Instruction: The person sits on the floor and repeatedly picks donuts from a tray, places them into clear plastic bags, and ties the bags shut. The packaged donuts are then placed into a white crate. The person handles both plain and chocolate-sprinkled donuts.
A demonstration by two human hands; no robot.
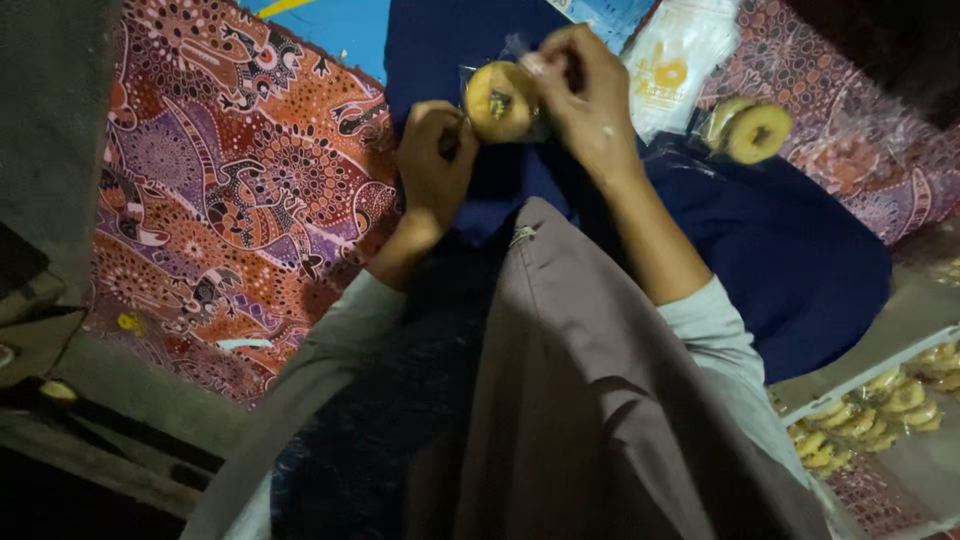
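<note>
Both hands pinch a bagged ring cake at twelve o'clock.
Left hand and right hand fingers grasp the bag over the lap; a slipping pinch could drop it.

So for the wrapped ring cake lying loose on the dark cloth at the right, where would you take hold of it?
The ring cake lies nearly flat in clear wrap, hole facing up. I would likely come from above and pinch across the outer rim on its near, uncovered side; a stack of flat printed bags crowds its left edge.
</note>
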